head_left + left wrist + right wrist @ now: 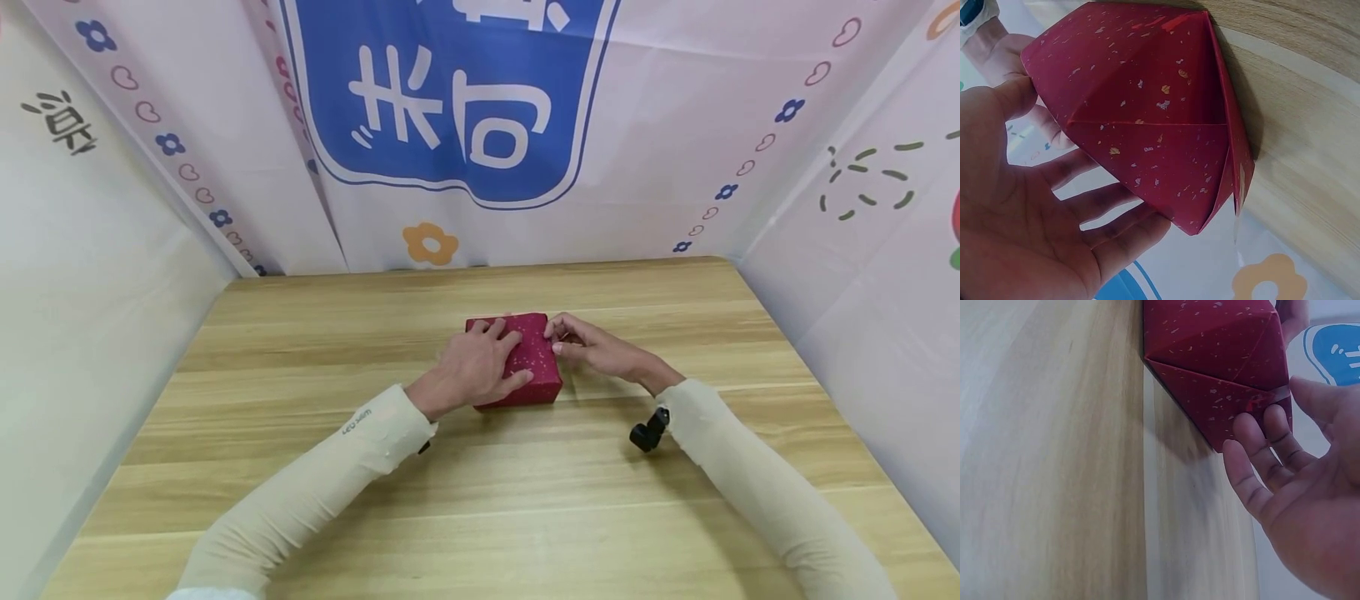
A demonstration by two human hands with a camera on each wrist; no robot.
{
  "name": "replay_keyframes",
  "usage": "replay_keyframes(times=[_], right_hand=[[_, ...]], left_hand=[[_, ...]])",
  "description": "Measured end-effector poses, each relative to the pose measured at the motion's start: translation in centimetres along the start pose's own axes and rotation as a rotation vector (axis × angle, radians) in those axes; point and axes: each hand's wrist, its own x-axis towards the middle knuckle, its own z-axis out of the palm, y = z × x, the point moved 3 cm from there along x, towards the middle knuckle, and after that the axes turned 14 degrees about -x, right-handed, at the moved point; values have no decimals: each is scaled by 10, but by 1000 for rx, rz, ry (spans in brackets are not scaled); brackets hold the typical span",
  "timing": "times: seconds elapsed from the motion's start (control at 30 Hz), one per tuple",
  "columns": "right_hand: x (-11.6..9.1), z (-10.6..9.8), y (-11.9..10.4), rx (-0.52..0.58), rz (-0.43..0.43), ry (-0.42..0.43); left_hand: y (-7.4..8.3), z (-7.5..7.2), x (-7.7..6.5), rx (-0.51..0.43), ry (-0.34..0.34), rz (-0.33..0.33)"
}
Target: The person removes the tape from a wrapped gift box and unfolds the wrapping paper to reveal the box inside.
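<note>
A box wrapped in dark red speckled paper (534, 354) lies on the table. My left hand (480, 362) rests on its top, fingers spread and fairly straight; in the left wrist view, the fingertips meet the top edge. The paper's near left end (1147, 69) is folded inward, and a flap stands out loosely along the bottom. At the box's right end, my right hand (592, 346) touches the folded paper, thumb at the top edge and fingertips against the end face. A short strip of clear tape (1281, 394) shows on that end beside the thumb.
The wooden table (487, 517) reaches back to a printed cloth wall (637, 167), with more cloth at both sides. A small black camera (647, 432) is strapped at the right wrist.
</note>
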Motion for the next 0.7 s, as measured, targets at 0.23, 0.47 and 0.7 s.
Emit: replay_keyframes(times=[0.23,0.47,0.7], right_hand=[[1,1,0,32,14,-3],[0,3,4,80,48,-27],[0,2,7,93,60,-55]], left_hand=[[0,1,-1,4,13,7],[1,2,-1,6,11,11],[0,2,1,11,12,13]])
